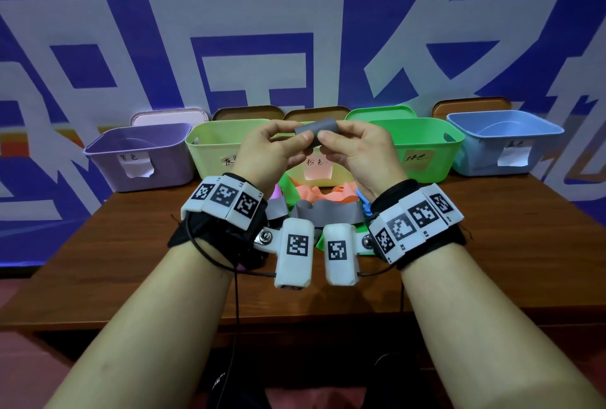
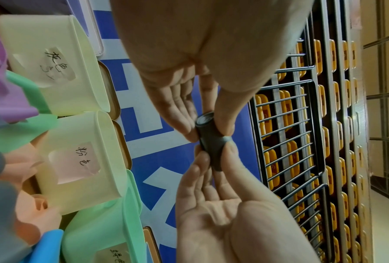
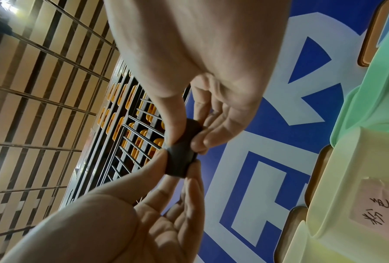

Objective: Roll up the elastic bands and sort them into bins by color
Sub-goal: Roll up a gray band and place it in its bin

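A grey elastic band rolled into a tight cylinder (image 1: 316, 128) is held up in front of the bins, above the table. My left hand (image 1: 297, 133) pinches its left end between thumb and fingers. The other end is pinched the same way by my right hand (image 1: 333, 133). The left wrist view shows the roll (image 2: 211, 147) end-on with its spiral layers. In the right wrist view the roll (image 3: 181, 160) sits between both thumbs. A loose pile of grey, orange, green and blue bands (image 1: 323, 203) lies on the table below my hands.
Five bins line the table's back edge: purple (image 1: 141, 159), pale green labelled grey (image 1: 216, 143), the pink-labelled one (image 1: 316, 175) behind my hands, bright green (image 1: 423, 149), blue (image 1: 505, 146). Lids lean behind them. The wooden table (image 1: 131, 244) reaches toward me.
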Demonstrator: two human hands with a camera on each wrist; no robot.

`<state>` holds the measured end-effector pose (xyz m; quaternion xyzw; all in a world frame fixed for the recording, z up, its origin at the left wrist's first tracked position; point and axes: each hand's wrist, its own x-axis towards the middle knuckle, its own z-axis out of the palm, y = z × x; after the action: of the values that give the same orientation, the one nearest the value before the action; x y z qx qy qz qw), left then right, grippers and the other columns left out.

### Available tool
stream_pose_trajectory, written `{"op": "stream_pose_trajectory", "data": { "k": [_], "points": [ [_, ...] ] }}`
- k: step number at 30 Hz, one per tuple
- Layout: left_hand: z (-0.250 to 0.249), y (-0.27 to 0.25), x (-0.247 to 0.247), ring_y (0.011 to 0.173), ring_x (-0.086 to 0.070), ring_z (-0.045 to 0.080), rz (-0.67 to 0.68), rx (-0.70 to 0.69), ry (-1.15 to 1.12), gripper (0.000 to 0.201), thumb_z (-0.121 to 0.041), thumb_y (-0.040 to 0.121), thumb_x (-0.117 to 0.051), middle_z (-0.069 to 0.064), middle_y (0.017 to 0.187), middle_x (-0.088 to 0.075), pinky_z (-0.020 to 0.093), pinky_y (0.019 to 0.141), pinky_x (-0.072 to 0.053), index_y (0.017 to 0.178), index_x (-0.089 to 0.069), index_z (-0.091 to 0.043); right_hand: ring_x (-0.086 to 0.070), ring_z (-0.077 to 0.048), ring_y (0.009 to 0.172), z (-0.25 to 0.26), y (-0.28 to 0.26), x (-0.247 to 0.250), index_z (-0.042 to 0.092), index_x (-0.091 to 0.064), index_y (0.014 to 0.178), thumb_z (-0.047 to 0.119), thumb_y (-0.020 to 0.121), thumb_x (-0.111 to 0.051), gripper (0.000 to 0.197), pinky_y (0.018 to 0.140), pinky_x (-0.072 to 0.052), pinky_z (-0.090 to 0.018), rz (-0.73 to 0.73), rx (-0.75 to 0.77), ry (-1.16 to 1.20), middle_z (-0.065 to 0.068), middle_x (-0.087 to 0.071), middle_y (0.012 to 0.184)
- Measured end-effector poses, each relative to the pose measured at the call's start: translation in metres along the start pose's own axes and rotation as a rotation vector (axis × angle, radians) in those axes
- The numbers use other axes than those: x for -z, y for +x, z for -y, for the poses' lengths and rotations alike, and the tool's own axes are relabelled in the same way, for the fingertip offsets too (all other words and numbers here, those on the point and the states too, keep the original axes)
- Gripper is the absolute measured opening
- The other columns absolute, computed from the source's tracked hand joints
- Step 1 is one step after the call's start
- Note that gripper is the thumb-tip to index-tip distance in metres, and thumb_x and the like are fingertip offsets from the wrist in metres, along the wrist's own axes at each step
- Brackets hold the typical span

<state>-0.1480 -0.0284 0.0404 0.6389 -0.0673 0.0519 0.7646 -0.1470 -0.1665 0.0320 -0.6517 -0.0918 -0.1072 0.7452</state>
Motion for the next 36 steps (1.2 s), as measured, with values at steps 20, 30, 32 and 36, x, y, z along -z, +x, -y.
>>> {"op": "stream_pose_trajectory", "data": {
  "k": [20, 30, 32, 36],
  "points": [
    [0.063, 0.23, 0.02, 0.072, -0.065, 0.011, -0.105, 0.263, 0.048, 0.009, -0.008, 0.089, -0.063, 0.002, 0.082, -0.066, 0.02, 0.063, -0.049, 0.09, -0.058, -0.016, -0.053, -0.007, 0.066, -0.077, 0.227, -0.017, 0.008, -0.07, 0.104, 0.004, 0.085, -0.064, 0.02, 0.063, -0.046, -0.017, -0.057, -0.227, -0.185, 0.004, -0.061, 0.074],
    [-0.035, 0.28, 0.019, 0.076, -0.056, 0.018, -0.113, 0.306, 0.184, 0.003, -0.009, 0.087, -0.065, 0.009, 0.085, -0.063, 0.026, 0.066, -0.046, 0.087, -0.062, -0.01, -0.061, -0.031, 0.111, -0.002, 0.305, -0.045, 0.001, -0.058, 0.126, 0.0, 0.088, -0.061, 0.038, 0.097, -0.05, -0.045, 0.028, -0.367, -0.13, -0.014, -0.062, 0.115],
    [-0.052, 0.283, 0.022, 0.073, -0.055, 0.018, -0.132, 0.323, 0.188, 0.006, -0.006, 0.087, -0.064, 0.008, 0.079, -0.062, 0.024, 0.064, -0.046, 0.085, -0.062, -0.011, -0.06, -0.03, 0.112, 0.011, 0.313, -0.052, 0.005, -0.051, 0.133, 0.001, 0.089, -0.06, 0.045, 0.095, -0.052, -0.043, 0.066, -0.396, -0.114, -0.014, -0.058, 0.122],
    [-0.066, 0.285, 0.037, 0.08, -0.06, 0.016, -0.188, 0.361, 0.224, 0.004, -0.01, 0.087, -0.066, 0.007, 0.087, -0.064, 0.027, 0.074, -0.05, 0.09, -0.064, -0.011, -0.062, -0.026, 0.107, 0.02, 0.322, -0.069, 0.008, -0.042, 0.137, 0.009, 0.084, -0.07, 0.06, 0.092, -0.053, -0.042, 0.086, -0.429, -0.18, -0.015, -0.06, 0.121]
  ]
}}
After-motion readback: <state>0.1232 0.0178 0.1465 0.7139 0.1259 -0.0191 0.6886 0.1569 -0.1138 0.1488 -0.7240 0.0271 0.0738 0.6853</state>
